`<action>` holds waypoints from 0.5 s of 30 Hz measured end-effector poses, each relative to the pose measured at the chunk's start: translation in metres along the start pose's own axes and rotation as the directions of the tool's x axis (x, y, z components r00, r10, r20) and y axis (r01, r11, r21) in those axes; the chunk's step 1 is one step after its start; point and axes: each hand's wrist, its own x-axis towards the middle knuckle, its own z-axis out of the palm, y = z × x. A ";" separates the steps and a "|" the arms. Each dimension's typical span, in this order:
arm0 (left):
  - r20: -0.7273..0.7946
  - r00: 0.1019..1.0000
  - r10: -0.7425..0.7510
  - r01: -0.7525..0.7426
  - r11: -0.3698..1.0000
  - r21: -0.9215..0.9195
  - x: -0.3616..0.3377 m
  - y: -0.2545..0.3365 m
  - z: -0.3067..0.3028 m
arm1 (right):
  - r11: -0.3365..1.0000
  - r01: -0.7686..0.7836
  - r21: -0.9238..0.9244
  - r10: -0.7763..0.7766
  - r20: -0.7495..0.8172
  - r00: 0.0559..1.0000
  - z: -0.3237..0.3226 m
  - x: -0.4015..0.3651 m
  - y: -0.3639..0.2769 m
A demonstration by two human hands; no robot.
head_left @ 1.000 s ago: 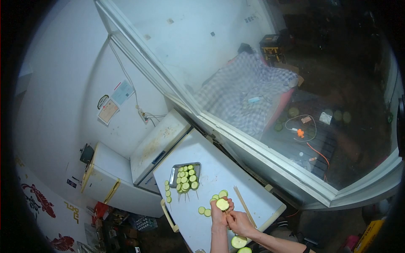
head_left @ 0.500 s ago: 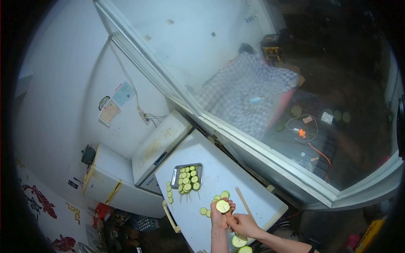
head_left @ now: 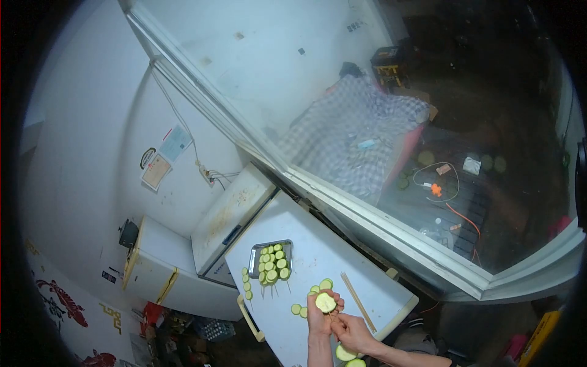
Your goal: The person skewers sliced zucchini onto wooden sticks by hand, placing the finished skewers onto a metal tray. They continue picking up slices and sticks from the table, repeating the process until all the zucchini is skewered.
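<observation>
My left hand (head_left: 317,319) is closed around a round zucchini slice (head_left: 325,302), its pale cut face turned up. Just below it, my right hand (head_left: 353,334) pinches a thin wooden skewer (head_left: 332,317) that meets the slice's lower edge; how deep it goes is hidden. Loose slices (head_left: 326,284) lie beyond my left hand, and others (head_left: 297,309) lie to its left. Larger slices (head_left: 346,353) show under my right forearm. Several bare skewers (head_left: 358,302) lie to the right of my hands.
A metal tray (head_left: 254,264) holds skewered zucchini slices (head_left: 271,275), sticks pointing toward me. Left of it lies another skewered row (head_left: 246,285). The white table (head_left: 312,235) borders a white chest-like appliance (head_left: 227,217) and a glass partition frame (head_left: 367,208).
The view has shifted slightly. My right hand still pinches the skewer under the slice, and my left hand keeps its hold. The zucchini slices and skewers on the table stay put.
</observation>
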 end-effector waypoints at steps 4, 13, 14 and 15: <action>-0.019 1.000 -0.009 0.008 0.999 -0.039 -0.004 -0.004 0.005 | 0.995 0.065 -0.076 -0.067 -0.021 0.998 -0.002 0.002 0.004; -0.025 1.000 -0.007 0.008 1.000 0.012 -0.004 -0.001 0.002 | 0.994 0.090 -0.063 -0.090 0.008 0.996 -0.004 0.003 -0.001; -0.026 1.000 -0.008 0.008 1.000 0.010 -0.004 -0.002 0.001 | 0.994 0.089 -0.064 -0.089 0.009 0.996 -0.005 0.002 -0.005; -0.006 1.000 -0.018 0.018 1.000 0.008 -0.004 -0.002 -0.001 | 0.992 0.106 -0.072 -0.106 0.004 0.994 -0.006 0.001 -0.008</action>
